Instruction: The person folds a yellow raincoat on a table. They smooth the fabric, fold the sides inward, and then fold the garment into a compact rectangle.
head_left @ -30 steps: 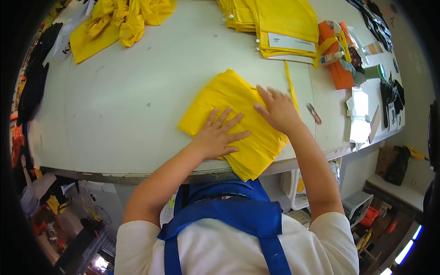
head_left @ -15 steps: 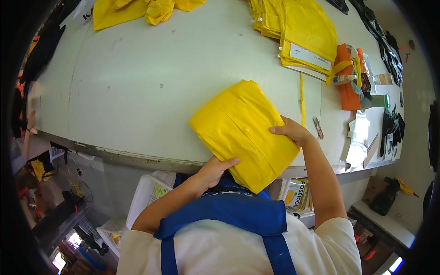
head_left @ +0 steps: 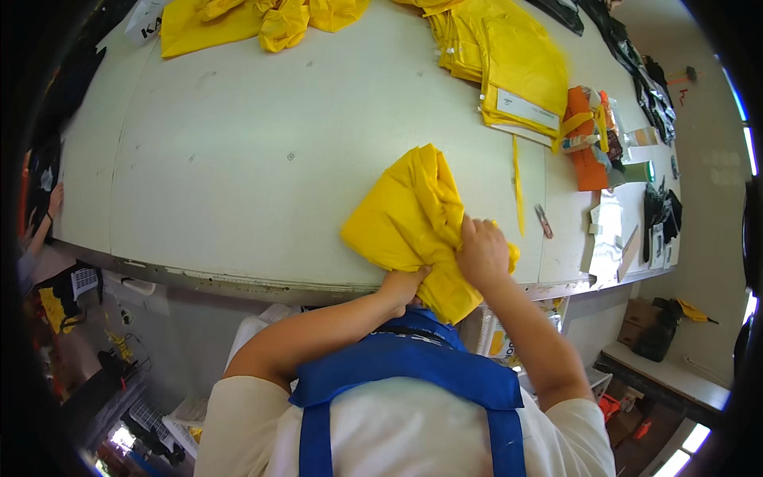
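A folded yellow waterproof garment [head_left: 389, 219] lies at the front edge of the white table, its near corner hanging past the edge. My left hand [head_left: 404, 286] grips its lower left side, the thumb on top and the other fingers hidden beneath. On the right side my right hand [head_left: 483, 253] is closed on a bunched part of the cloth, which is creased and gathered between the two hands. Just right of the garment lie a narrow yellow strip [head_left: 518, 183] and small thread snips [head_left: 544, 221].
On the white table [head_left: 222, 191], a stack of folded yellow garments [head_left: 517, 56] stands at the far right. More yellow cloth [head_left: 278, 24] lies at the far left. An orange box [head_left: 582, 151] of supplies sits on the right. Another person's hand [head_left: 56, 199] rests at the left edge.
The garment was smooth and flat; now its right side is pulled up and bunched. My right hand has moved slightly left and closed on the cloth.
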`<state>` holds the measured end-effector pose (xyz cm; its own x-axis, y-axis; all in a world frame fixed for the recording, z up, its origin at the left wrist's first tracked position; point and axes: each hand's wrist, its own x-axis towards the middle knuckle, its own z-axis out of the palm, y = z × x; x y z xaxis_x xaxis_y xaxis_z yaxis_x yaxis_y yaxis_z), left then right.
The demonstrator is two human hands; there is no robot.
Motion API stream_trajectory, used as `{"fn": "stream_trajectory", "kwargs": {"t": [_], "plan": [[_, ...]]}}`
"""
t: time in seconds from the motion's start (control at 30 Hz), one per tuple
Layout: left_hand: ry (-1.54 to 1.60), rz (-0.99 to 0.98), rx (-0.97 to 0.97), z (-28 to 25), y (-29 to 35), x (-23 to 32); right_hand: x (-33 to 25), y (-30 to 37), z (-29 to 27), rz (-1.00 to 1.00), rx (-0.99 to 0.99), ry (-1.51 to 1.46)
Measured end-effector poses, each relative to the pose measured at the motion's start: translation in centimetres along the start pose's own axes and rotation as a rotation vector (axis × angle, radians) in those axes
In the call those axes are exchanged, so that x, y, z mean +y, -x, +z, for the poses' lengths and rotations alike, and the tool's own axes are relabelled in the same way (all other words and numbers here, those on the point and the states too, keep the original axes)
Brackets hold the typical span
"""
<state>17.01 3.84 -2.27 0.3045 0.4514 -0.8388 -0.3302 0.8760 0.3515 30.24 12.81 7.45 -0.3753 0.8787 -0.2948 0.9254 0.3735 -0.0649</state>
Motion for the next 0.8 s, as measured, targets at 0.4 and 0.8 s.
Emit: {"fn": "stream_trajectory", "kwargs": {"t": [0.4,0.8], "plan": [[-0.252,0.185,-0.247,1.4,2.9,2.0,-1.5,5.6,0.7,0.165,-0.101,-0.136],[-0.814,1.074,0.455,10.3,-15.4,25.2,12.9,6.9,0.1,0.473,0.128,-1.783]]}}
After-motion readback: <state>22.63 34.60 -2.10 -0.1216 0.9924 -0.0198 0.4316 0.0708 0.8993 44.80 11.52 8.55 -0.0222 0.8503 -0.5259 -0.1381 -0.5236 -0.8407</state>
